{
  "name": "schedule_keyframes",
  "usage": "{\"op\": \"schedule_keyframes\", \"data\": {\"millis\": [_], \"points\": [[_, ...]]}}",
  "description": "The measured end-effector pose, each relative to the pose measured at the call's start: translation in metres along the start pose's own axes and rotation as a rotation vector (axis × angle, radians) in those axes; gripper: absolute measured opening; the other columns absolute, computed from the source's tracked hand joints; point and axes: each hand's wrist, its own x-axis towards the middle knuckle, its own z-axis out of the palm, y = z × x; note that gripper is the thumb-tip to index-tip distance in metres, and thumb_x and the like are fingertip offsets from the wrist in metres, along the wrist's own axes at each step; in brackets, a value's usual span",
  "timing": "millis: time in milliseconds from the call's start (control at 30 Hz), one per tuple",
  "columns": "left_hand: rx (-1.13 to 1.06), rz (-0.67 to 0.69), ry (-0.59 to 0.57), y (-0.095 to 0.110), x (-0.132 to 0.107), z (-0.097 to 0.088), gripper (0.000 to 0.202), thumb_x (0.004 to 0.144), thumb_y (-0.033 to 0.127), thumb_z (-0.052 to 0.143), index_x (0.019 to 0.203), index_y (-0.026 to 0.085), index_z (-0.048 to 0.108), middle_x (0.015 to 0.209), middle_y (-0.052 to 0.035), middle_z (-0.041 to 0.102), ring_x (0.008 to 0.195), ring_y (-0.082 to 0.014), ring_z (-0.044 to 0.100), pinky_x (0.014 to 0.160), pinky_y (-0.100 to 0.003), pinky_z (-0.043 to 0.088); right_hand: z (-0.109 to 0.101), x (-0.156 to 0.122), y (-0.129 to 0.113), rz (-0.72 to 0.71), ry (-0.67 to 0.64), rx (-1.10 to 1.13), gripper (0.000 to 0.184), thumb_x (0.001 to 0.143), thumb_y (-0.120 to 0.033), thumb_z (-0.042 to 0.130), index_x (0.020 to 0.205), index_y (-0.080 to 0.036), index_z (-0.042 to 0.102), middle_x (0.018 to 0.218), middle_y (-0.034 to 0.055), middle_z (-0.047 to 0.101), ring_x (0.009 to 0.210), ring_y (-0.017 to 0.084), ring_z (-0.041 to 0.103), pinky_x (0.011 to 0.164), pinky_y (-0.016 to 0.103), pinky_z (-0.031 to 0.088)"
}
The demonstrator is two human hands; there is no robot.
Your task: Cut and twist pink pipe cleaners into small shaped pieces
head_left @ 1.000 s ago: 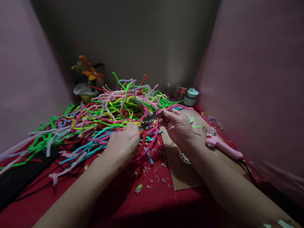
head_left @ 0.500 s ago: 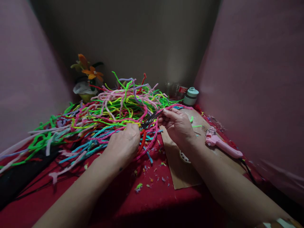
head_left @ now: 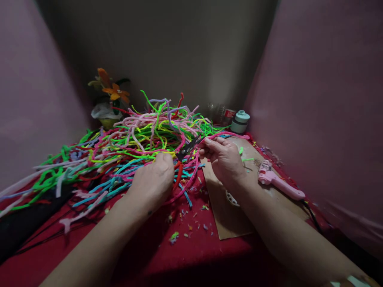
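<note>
Black metal blades and a red handle make up the scissors (head_left: 186, 151), their grip wrapped by the left hand (head_left: 155, 173). Their long axis runs from near left to far right, the blades parted in a narrow V with the tips just beside the fingertips of the right hand (head_left: 226, 159). That hand pinches a fuzzy pink stem (head_left: 237, 135) between thumb and fingers, so the pinched part lies far and right of the left hand; whether it sits between the blades is too small to tell. The stem's loose length trails right along the far side of a flat, smooth cardboard sheet (head_left: 221, 219). To the far left spreads a soft, tangled heap of bendy stems (head_left: 161, 127) in green, yellow, pale pink and blue. Fluffy clippings (head_left: 174, 237) dot the cloth-covered desk (head_left: 140, 243), and a glossy pink glue gun (head_left: 279, 183) lies right of the right hand.
</note>
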Motion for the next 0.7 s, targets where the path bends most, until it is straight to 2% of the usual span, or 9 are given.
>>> {"op": "schedule_keyframes", "data": {"millis": [267,700], "points": [[0.001,0.03,0.007,0.002,-0.0019,-0.0004,0.027,0.089,0.026,0.027,0.1,0.011,0.047,0.089,-0.016,0.057,0.072,-0.0276,0.065,0.054,-0.034,0.047,0.0013,-0.0019,0.0023,-0.026,-0.014,-0.038,0.006,0.066,-0.018,0.065,0.063,-0.014,0.061,0.057,-0.0014,0.06,0.049,0.008,0.055,0.051,0.022,0.045],[0.007,-0.005,-0.019,0.0028,-0.0016,-0.0031,0.028,0.083,0.01,0.026,0.101,0.009,0.048,0.087,-0.0165,0.057,0.076,-0.0299,0.065,0.058,-0.038,0.05,0.0005,-0.002,0.002,0.013,-0.052,-0.022,0.006,0.066,-0.017,0.062,0.061,-0.014,0.06,0.057,-0.0002,0.06,0.051,0.01,0.057,0.052,0.023,0.047]]}}
